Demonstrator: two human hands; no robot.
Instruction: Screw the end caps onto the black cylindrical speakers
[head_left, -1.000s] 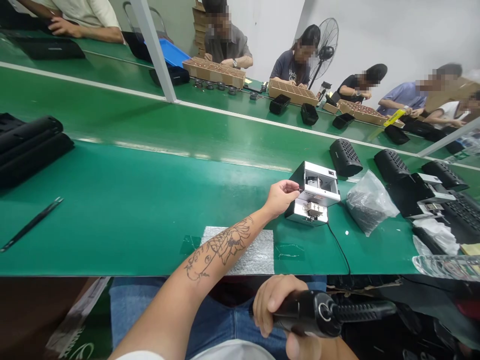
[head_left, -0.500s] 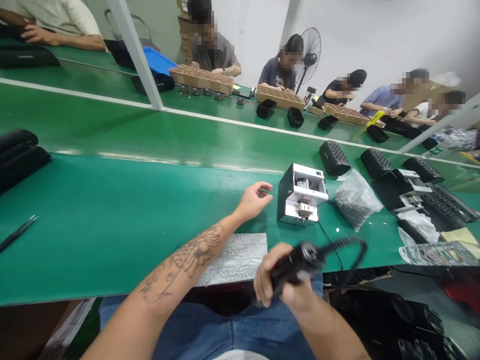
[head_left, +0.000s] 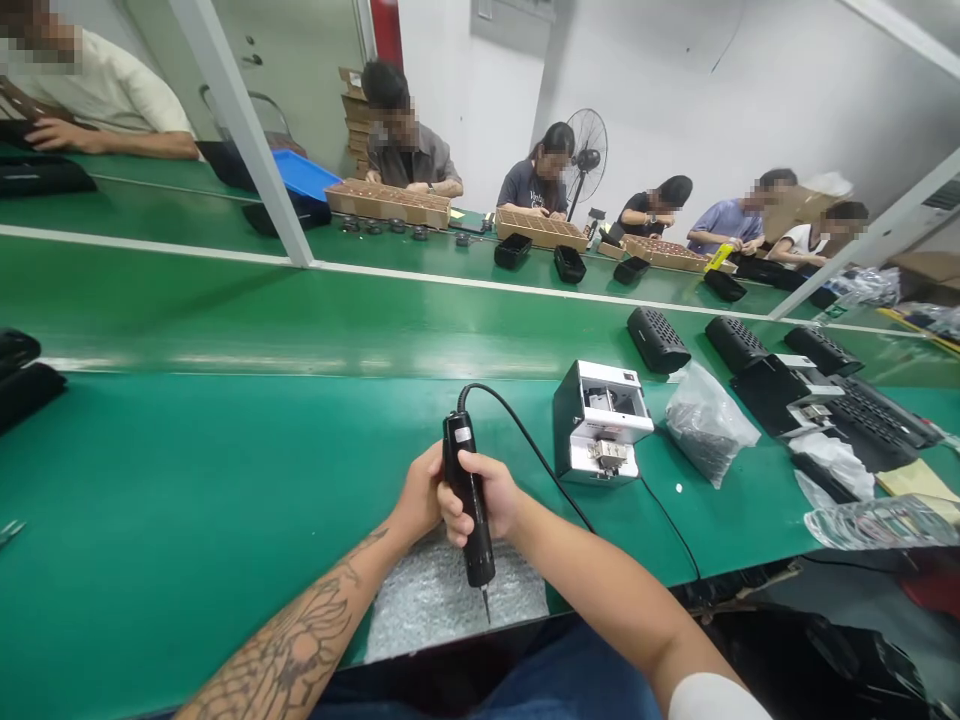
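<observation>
A black electric screwdriver [head_left: 477, 545] is held in front of me, its bit pointing down over a sheet of bubble wrap [head_left: 405, 610] at the table's front edge. My right hand [head_left: 486, 490] is wrapped round the middle of its body. From the left, my left hand [head_left: 421, 492] meets the upper body; its fingers curl behind the tool and are mostly hidden. A cord rises from the top and loops down to the right. Right of my hands stands a black-and-white screw feeder [head_left: 604, 425] with a metal piece at its front.
A clear bag of small dark parts [head_left: 709, 425] lies beside the feeder. Black perforated housings [head_left: 658, 338] and a second feeder [head_left: 787, 395] are further right. Tweezers [head_left: 10, 533] lie far left. Across the line, several co-workers sit by partitioned boxes [head_left: 390, 205]. A white post [head_left: 247, 140] rises from the bench divider.
The screwdriver has moved left and up and turned so its bit points down. My left hand has come back from beside the feeder to the screwdriver. The view has tilted up slightly.
</observation>
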